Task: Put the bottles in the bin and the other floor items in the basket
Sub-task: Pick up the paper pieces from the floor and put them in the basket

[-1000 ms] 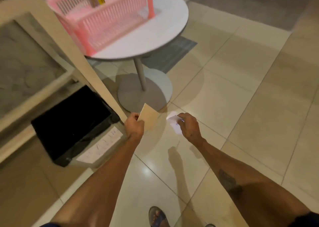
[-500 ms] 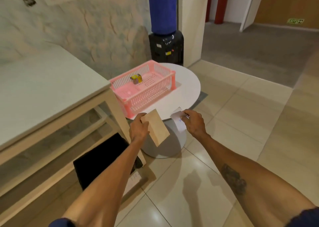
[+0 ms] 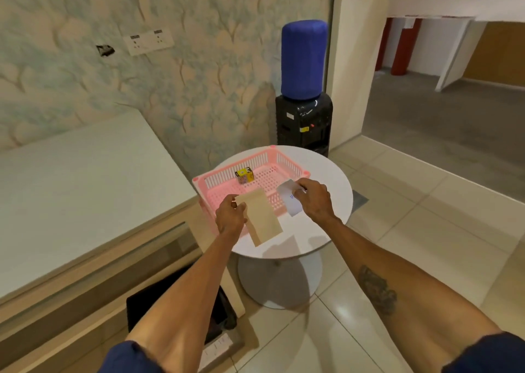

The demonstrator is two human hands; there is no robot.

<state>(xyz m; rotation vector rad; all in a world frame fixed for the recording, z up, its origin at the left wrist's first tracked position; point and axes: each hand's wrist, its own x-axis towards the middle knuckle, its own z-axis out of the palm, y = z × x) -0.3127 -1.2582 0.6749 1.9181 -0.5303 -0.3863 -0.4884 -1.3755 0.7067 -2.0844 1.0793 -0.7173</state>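
Note:
A pink slatted basket [image 3: 216, 177] stands on the round white table [image 3: 326, 179], with a small yellow and black box [image 3: 244, 174] inside it. My left hand [image 3: 228, 216] pinches a flat brown envelope [image 3: 260, 220] by its upper corner, just above the basket's near edge. My right hand [image 3: 312, 198] holds a white paper slip [image 3: 289, 199] over the basket's near right corner. A black-lined bin [image 3: 142, 307] sits on the floor below my left forearm, partly hidden by it. No bottle is in view.
A long white desk [image 3: 79, 185] runs along my left, its edge close to the basket. A black water dispenser with a blue-covered jug [image 3: 303, 88] stands behind the table. Tiled floor [image 3: 426, 230] spreads to the right toward a grey carpeted area.
The view has risen from the floor to the table. Both hands have moved up and forward with the envelope and the slip, from floor level to just over the basket.

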